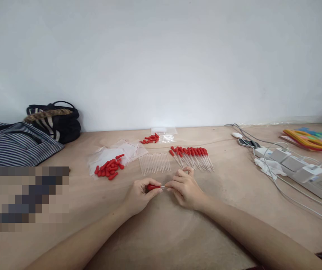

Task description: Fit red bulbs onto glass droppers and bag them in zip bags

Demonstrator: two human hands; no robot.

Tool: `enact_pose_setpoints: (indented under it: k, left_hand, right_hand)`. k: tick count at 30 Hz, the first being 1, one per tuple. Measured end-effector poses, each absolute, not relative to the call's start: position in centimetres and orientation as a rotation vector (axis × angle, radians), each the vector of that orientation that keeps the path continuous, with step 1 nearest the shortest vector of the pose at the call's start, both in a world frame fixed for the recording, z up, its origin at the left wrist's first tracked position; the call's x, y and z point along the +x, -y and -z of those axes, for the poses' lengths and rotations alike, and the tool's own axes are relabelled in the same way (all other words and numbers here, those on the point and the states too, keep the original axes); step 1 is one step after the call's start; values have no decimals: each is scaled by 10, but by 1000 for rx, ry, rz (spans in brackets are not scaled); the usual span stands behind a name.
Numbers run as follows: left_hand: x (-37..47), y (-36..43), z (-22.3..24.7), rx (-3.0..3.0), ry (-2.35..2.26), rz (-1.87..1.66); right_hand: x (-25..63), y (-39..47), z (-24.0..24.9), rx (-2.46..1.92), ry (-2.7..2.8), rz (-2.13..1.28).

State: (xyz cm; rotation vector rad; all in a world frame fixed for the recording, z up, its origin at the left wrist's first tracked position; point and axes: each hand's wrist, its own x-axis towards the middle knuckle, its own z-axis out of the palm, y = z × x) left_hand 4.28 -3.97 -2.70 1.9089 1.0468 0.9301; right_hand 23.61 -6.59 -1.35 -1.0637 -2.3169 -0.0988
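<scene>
Left hand (pixel 140 194) pinches a red bulb (pixel 154 186); right-hand fingertips grip a clear tube (pixel 162 186) between the hands. Off-axis pressure could bend the tube or dislodge the bulb; seating depth appears too small to judge.

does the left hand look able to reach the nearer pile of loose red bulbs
Probably yes: the nearer pile lies uncovered, with bare tabletop showing between it and the left hand. That hand is pinching another red bulb, though, so it would likely have to let go first.
</scene>
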Motion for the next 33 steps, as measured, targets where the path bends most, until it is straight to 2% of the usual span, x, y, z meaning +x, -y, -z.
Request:
enact_pose_setpoints:
  k: [6, 12, 21, 28, 33]
  left_hand:
    - [34, 35, 20, 2007, -1113, -877]
    - [-3, 17, 2, 2416, -1429, -911]
    - [-45, -6, -11, 2592, -1872, -588]
    - [-52, -7, -21, 2523, -2089, -389]
    - [-40, -9, -16, 2644, -2248, -393]
  right_hand:
    - [243, 65, 10, -1168, 2311, 30]
    - [260, 34, 1, -1701, 1876, 26]
    - [264, -11, 6, -2100, 1679, 117]
    - [250, -9, 7, -2050, 1765, 187]
    - [225, -9, 1, -2062, 1856, 59]
